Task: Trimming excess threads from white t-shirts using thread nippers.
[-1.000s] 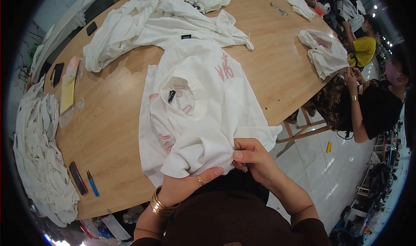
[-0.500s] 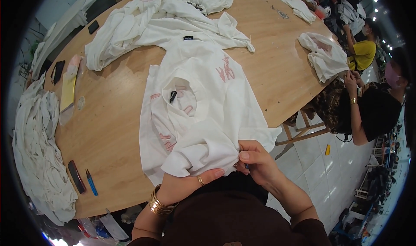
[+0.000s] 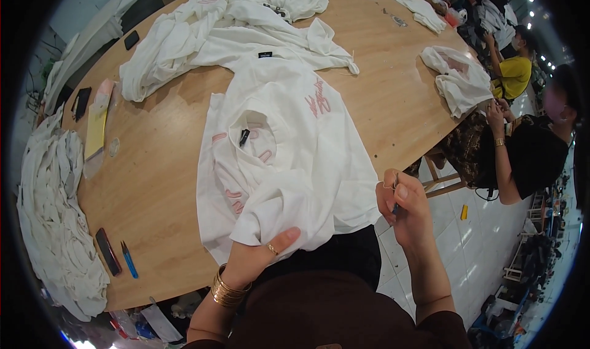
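Observation:
A white shirt [image 3: 301,146] with pink embroidered lettering lies over the near part of the table and hangs past its edge toward me. My left hand [image 3: 258,253], wearing a ring and gold bangles, is closed on the shirt's bunched near end, its thumb on top and its fingers hidden under the cloth. My right hand [image 3: 407,210] is apart from the shirt, just right of its lower corner. It grips a small dark metal tool [image 3: 396,195], mostly covered by the fingers. What looks like a thin thread shows at the fingertips.
White garments [image 3: 178,47] are heaped at the far side; another pile [image 3: 58,220] hangs over the table's left edge. A phone [image 3: 109,251], blue tweezer-like tool [image 3: 129,260] and yellow paper [image 3: 96,130] lie left. A co-worker [image 3: 534,146] sits at right handling a white garment [image 3: 455,78].
My right hand has left the shirt's near edge and moved right and up. My left hand stays on the cloth, its thumb shifted slightly left. The cloth's near edge has loosened.

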{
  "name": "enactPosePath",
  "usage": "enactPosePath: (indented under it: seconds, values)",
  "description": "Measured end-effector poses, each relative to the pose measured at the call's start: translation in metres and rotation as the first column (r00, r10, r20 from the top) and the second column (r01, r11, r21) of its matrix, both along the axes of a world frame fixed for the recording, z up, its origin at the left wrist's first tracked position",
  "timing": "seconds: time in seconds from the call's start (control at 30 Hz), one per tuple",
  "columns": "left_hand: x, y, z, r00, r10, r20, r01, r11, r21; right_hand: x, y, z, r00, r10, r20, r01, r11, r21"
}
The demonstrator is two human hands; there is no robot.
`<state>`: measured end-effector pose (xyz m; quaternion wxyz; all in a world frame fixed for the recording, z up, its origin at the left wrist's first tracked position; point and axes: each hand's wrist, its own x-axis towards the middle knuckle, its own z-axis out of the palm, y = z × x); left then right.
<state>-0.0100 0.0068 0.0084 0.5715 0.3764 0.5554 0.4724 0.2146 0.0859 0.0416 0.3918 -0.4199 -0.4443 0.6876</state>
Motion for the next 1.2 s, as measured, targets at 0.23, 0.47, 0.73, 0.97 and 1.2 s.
enactPosePath:
  seconds: [0.23, 0.47, 0.73, 0.97, 1.2]
  values:
    - [0.003, 0.0, -0.003, 0.985, 0.019, 0.172, -0.006, 0.997, -0.078, -0.004, -0.011, -0.003, 0.944, -0.014, 0.331, -0.077, 0.962, 0.26]
    - [0.012, -0.007, -0.012, 0.974, 0.001, 0.226, 0.018, 0.996, -0.084, -0.036, -0.026, -0.006, 0.862, 0.12, 0.492, -0.22, 0.964, 0.15]
    - [0.01, 0.005, -0.035, 0.268, 0.3, 0.915, 0.122, 0.932, -0.341, -0.032, -0.034, -0.036, 0.765, -0.089, 0.638, -0.366, 0.755, 0.545]
    - [0.0, 0.017, -0.048, 0.788, 0.22, 0.575, 0.0, 0.934, -0.357, -0.02, -0.042, -0.04, 0.735, -0.019, 0.678, -0.577, 0.507, 0.64]
    - [-0.005, 0.005, -0.043, 0.499, 0.241, 0.832, 0.065, 0.947, -0.314, -0.019, -0.049, -0.048, 0.719, -0.106, 0.687, -0.586, 0.44, 0.68]
